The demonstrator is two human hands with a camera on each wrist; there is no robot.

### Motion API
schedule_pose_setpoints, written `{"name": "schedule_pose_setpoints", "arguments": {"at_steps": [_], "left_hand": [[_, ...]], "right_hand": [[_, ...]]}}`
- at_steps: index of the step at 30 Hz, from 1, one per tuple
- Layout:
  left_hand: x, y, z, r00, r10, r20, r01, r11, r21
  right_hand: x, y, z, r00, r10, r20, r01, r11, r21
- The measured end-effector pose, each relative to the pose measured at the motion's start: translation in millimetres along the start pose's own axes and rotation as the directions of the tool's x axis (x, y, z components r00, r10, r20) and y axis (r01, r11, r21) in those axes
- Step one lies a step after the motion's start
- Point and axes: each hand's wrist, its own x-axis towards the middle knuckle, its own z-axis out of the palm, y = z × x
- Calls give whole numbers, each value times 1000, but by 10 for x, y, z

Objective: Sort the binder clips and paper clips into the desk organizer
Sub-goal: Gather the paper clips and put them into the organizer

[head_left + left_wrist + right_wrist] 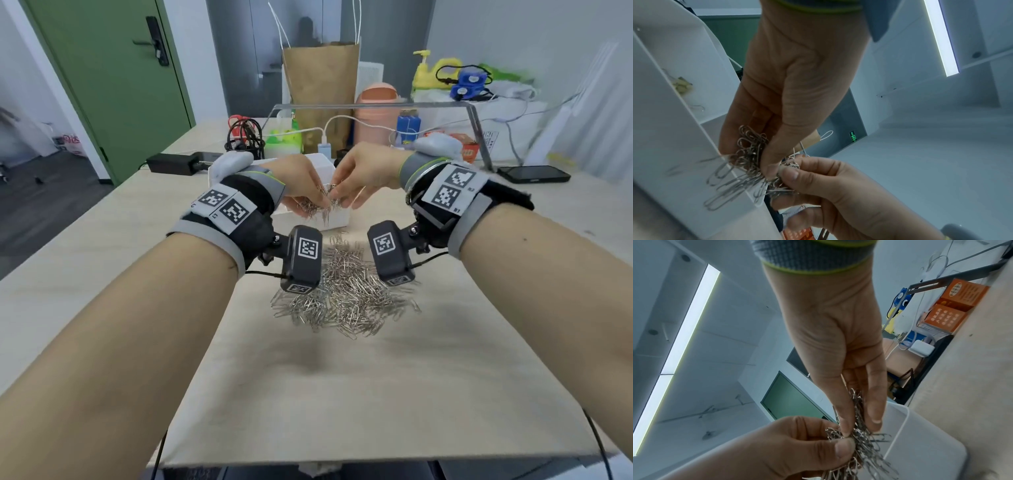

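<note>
Paper clips (317,205), light, stiff, slippery and prone to tangling, hang at frame centre over the white desk organizer (337,219), pinched as one bunch by left hand (301,185) and right hand (359,178); gripping the bunch's middle looks safest.

Hands with paper clips above the organizer, pile in front

The organizer (337,219) stands on the table (376,394), behind the loose paper clips (346,291). Left hand (301,185) and right hand (363,171) meet over it, both pinching a clump of clips (320,205); a binder clip (683,86) lies in one compartment.
</note>
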Motion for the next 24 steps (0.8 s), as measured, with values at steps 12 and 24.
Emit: {"name": "schedule_pose_setpoints", "arguments": {"at_steps": [12, 24], "left_hand": [[408, -81, -59, 985, 3, -170, 25, 987, 161], [250, -112, 8, 983, 100, -152, -57, 962, 266]], "right_hand": [[498, 66, -8, 996, 1, -84, -5, 999, -40], [310, 174, 79, 982, -110, -153, 79, 978, -194]]}}
